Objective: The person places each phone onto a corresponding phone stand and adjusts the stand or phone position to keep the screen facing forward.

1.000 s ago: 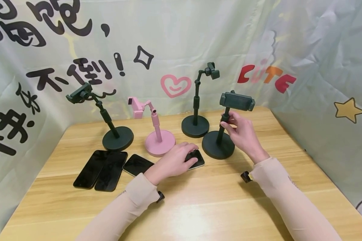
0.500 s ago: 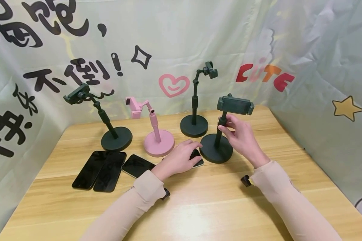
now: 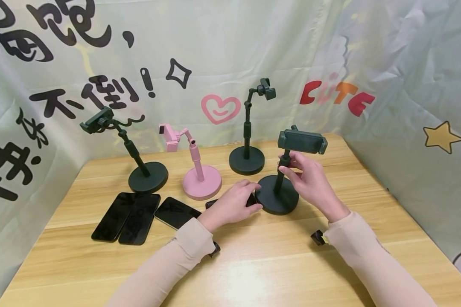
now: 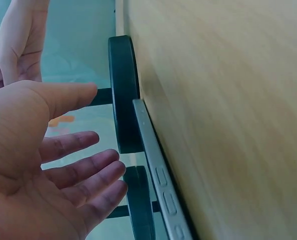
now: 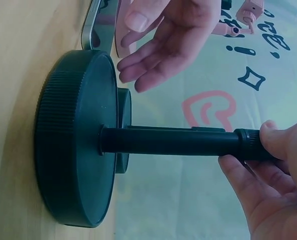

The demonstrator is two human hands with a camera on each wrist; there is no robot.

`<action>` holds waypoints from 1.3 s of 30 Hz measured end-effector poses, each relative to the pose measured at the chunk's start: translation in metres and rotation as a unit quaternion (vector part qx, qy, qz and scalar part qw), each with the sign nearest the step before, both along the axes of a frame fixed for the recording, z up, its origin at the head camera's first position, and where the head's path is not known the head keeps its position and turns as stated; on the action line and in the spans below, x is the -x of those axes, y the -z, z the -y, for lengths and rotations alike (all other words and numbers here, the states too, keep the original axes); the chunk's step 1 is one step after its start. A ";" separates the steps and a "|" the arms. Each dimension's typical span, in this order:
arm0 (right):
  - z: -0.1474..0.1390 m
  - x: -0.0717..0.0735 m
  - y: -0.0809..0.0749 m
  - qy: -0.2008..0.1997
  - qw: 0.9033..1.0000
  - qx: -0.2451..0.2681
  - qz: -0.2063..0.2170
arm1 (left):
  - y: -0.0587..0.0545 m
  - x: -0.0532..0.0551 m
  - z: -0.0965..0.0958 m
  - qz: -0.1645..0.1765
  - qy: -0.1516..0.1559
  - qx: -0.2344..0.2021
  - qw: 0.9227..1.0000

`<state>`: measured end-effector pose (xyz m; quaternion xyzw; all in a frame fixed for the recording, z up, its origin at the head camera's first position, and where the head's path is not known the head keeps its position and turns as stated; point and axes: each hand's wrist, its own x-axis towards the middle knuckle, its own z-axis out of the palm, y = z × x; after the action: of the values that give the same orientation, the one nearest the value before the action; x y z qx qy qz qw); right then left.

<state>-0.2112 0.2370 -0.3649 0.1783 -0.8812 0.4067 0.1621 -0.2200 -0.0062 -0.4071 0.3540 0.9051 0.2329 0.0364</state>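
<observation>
My right hand (image 3: 311,183) pinches the pole of a dark green phone stand (image 3: 302,141) near its collar, thumb on one side and fingers on the other. This stand is upright, its round base (image 5: 76,140) on or close over the table. My left hand (image 3: 232,204) hovers over a dark-screened smartphone (image 4: 161,185) with loosely spread fingers, its fingertips near the stand's base. The hand covers most of that phone in the head view. In the left wrist view the phone's side edge with buttons shows, its end overlapping the base.
Behind stands another dark green stand (image 3: 247,161); a pink stand (image 3: 201,183) and a third green stand (image 3: 148,177) are further left. Several phones lie at left: a pair side by side (image 3: 113,217) and one near the left wrist (image 3: 176,212). A printed cloth (image 3: 276,42) hangs behind the table.
The gripped stand has come a little toward the front of the table, together with my right hand. My left hand has shifted slightly right over the phone.
</observation>
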 end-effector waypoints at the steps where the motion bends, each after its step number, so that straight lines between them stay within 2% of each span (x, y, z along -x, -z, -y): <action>1: -0.001 -0.001 0.000 -0.002 1.000 0.000 -0.002 | 0.000 -0.001 -0.001 0.000 -0.001 0.001 1.000; 9: -0.006 -0.014 -0.001 -0.017 1.000 0.008 0.004 | 0.004 -0.004 -0.010 0.014 -0.006 0.010 1.000; 17: -0.008 -0.024 -0.003 -0.026 1.000 0.010 0.000 | 0.007 -0.006 -0.014 0.009 -0.005 0.025 1.000; 24: -0.011 -0.029 -0.006 -0.034 0.999 -0.002 0.006 | 0.007 -0.009 -0.017 0.008 -0.005 0.033 0.999; 33: -0.018 -0.031 -0.008 -0.062 0.998 -0.022 -0.006 | 0.004 -0.016 -0.016 0.000 -0.001 0.045 0.999; 39: -0.021 -0.035 -0.012 -0.079 0.996 -0.030 0.017 | 0.004 -0.021 -0.014 -0.012 0.004 0.053 0.999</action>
<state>-0.1760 0.2579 -0.3533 0.2451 -0.8787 0.3949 0.1090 -0.1987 0.0076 -0.4115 0.3582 0.9150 0.1800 0.0457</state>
